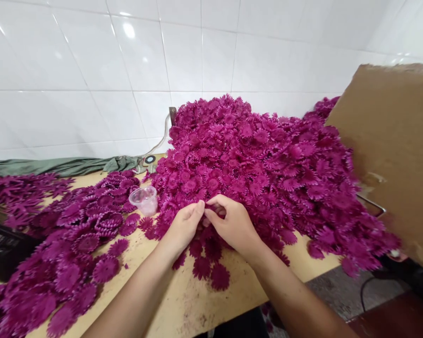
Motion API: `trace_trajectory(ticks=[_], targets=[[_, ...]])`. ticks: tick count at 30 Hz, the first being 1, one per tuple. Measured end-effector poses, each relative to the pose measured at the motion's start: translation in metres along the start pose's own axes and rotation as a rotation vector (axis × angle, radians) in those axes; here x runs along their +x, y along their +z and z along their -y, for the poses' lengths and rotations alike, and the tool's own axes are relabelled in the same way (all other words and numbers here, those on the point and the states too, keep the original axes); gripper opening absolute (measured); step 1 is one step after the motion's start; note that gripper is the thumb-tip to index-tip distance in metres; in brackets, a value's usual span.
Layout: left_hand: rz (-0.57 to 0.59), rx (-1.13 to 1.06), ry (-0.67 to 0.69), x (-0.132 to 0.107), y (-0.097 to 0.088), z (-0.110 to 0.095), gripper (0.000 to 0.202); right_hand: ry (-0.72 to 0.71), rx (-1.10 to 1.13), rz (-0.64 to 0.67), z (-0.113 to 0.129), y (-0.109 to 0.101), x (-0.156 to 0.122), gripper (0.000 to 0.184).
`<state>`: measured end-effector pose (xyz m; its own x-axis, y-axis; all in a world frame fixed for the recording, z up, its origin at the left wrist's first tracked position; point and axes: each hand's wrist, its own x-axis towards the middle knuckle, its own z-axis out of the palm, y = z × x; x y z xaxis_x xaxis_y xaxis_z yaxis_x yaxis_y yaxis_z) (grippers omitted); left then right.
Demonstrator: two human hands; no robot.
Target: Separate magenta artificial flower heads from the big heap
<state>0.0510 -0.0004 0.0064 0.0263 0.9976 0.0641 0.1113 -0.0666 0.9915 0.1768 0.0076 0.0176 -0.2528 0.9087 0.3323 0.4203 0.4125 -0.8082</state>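
My left hand and my right hand meet fingertip to fingertip at the near edge of a big heap of magenta fabric flower heads. Both hands have their fingers curled together in a pinch on a flower piece between them; the piece itself is mostly hidden by the fingers. A few loose flower heads lie on the wooden table just under my wrists. A small clear plastic cup stands to the left of my left hand.
A flatter spread of magenta flower pieces covers the table's left side. A brown cardboard sheet rises at the right. A green cloth and a cable lie along the white tiled wall. A dark device sits at the far left.
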Motion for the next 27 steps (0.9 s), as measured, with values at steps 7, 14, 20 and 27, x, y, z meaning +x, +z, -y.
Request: trace_trajectory(ticks=[7, 14, 20, 27], targets=[[-0.014, -0.044, 0.018, -0.009, 0.002, -0.002, 0.033, -0.156, -0.261, -0.294, -0.007, 0.005, 0.013, 0.019], [-0.044, -0.094, -0.110, -0.021, -0.013, -0.001, 0.032, -0.021, -0.303, -0.700, -0.041, -0.056, 0.053, 0.019], [-0.006, -0.184, -0.178, -0.014, -0.011, -0.009, 0.036, -0.292, -0.312, -0.349, -0.013, -0.027, 0.021, 0.020], [-0.083, -0.008, -0.044, -0.011, -0.011, -0.003, 0.034, -0.294, -0.120, -0.099, 0.010, -0.007, -0.008, 0.012]])
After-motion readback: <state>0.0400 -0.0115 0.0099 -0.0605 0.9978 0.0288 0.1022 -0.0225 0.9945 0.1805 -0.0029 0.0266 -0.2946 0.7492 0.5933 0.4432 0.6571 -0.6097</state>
